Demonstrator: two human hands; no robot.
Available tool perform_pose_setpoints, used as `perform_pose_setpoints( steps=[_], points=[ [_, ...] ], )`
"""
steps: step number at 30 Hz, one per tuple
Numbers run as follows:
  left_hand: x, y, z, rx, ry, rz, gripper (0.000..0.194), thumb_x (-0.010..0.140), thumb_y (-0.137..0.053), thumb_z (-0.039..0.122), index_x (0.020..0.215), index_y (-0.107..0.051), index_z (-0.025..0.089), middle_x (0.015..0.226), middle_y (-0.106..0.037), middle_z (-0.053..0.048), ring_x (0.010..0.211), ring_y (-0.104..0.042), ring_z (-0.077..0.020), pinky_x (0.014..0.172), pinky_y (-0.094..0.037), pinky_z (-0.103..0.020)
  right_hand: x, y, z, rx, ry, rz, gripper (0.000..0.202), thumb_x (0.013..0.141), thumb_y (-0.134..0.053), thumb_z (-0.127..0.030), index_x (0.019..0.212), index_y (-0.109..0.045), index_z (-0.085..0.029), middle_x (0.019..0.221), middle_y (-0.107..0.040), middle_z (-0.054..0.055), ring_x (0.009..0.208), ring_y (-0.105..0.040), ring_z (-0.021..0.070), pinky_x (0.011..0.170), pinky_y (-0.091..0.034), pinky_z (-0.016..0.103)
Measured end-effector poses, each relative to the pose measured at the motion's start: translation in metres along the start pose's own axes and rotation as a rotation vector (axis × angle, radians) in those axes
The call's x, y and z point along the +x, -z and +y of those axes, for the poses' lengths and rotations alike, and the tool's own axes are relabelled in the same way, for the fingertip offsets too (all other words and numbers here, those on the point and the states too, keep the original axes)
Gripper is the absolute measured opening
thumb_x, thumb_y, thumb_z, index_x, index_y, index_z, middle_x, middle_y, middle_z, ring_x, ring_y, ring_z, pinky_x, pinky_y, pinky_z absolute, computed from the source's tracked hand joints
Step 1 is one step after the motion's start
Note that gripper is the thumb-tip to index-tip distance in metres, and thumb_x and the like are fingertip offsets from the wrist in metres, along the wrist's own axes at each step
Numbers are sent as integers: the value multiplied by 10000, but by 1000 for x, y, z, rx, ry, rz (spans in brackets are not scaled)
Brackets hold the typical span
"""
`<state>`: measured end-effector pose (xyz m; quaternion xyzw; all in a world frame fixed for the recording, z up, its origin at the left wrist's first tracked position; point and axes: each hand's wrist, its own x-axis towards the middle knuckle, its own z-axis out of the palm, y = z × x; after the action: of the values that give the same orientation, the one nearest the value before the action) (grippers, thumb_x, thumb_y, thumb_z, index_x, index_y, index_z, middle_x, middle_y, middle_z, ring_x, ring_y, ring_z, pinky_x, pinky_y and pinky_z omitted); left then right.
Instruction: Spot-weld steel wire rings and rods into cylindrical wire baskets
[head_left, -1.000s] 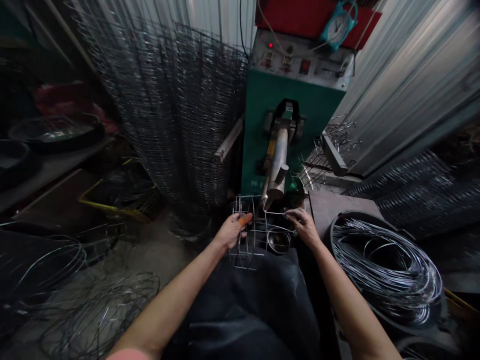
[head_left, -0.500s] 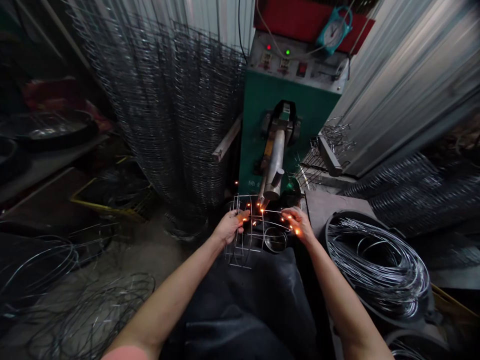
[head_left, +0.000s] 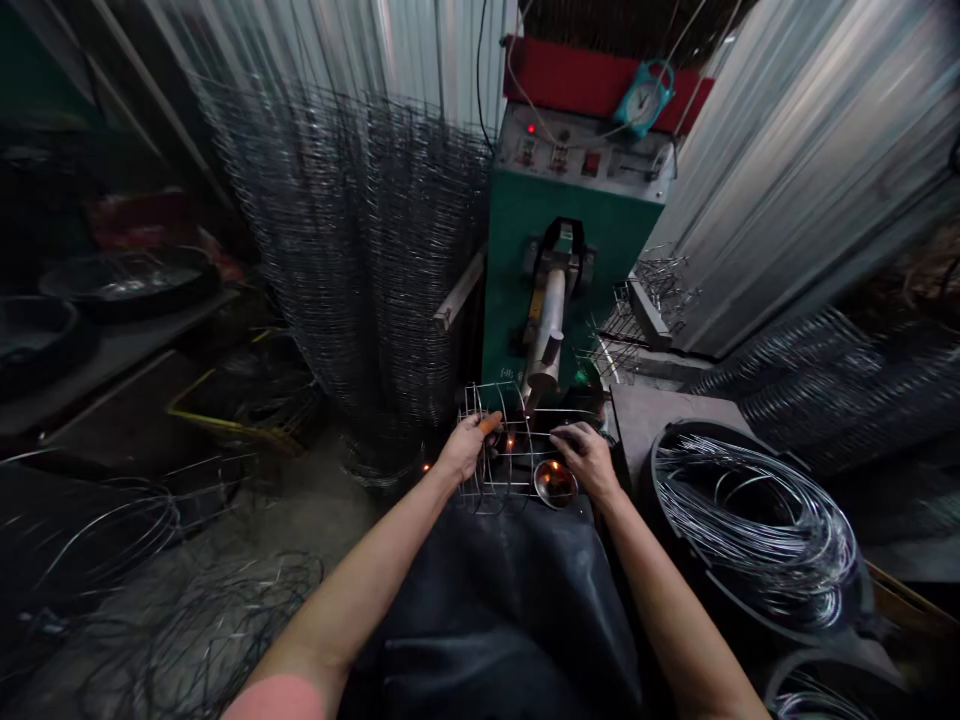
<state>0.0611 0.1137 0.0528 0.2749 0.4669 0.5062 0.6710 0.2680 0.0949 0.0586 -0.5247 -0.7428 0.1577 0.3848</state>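
My left hand [head_left: 463,452] is closed around the left side of a wire frame [head_left: 504,484], with an orange cover on one fingertip. My right hand [head_left: 586,456] pinches a thin metal wire [head_left: 541,434] at the frame's right side. Part of the frame sits under the tip of the metal electrode arm [head_left: 552,312] of a green spot welding machine [head_left: 517,240]. Just below my right fingers is a small round metal dish [head_left: 556,484], glowing orange inside. A few sparks hang near the frame.
Tall stacks of wire grids [head_left: 337,240] lean left of the machine. A black tub [head_left: 660,500] of cut wires stands at right, beside a grey ledge [head_left: 637,410]. Loose wire [head_left: 225,620] lies on the floor at left, near a yellow crate [head_left: 240,428].
The burst of sparks has mostly died down, and the machine's green light has gone out. My right hand has shifted slightly left. The dish now shines orange.
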Motion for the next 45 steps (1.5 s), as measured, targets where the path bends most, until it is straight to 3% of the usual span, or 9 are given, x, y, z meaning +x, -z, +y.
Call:
perform_pose_setpoints(
  steps=[4, 8, 14, 33, 45],
  points=[
    [3, 3, 5, 25, -7, -3, 456, 482, -774, 448, 733, -534, 153, 660, -541, 26, 455, -352, -36, 375, -302, -171, 6, 16, 25, -77, 61, 71, 261, 806, -552, -454, 809, -691, -233, 983, -570, 84, 964, -514, 242, 851, -426, 402],
    [3, 0, 6, 40, 10, -8, 458, 472, -780, 440, 722, -521, 156, 637, -533, 31, 439, -301, -28, 358, -251, -157, 11, 20, 31, -126, 107, 56, 231, 822, -535, -431, 802, -678, -251, 1129, -556, 69, 1077, -419, 268, 929, -359, 455],
    [3, -1, 8, 64, 8, -12, 455, 477, -775, 446, 726, -530, 154, 626, -534, 28, 443, -331, -36, 364, -282, -165, 12, 21, 40, -104, 81, -52, 193, 844, -504, -380, 813, -638, -245, 1152, -587, 38, 1045, -426, 258, 938, -334, 467],
    [25, 1, 9, 17, -33, -39, 407, 492, -779, 409, 666, -525, 144, 637, -545, 21, 419, -298, -16, 352, -262, -159, 24, 18, 52, -43, -18, -72, 237, 832, -478, -427, 788, -624, -245, 1162, -581, 36, 1058, -422, 262, 949, -303, 461],
    [38, 0, 11, 48, 20, -40, 413, 494, -783, 411, 642, -504, 146, 626, -534, 18, 425, -298, -13, 359, -227, -147, 31, 19, 51, 1, -61, -89, 264, 813, -495, -455, 766, -634, -235, 1117, -599, 53, 1057, -420, 260, 951, -293, 451]
  ],
)
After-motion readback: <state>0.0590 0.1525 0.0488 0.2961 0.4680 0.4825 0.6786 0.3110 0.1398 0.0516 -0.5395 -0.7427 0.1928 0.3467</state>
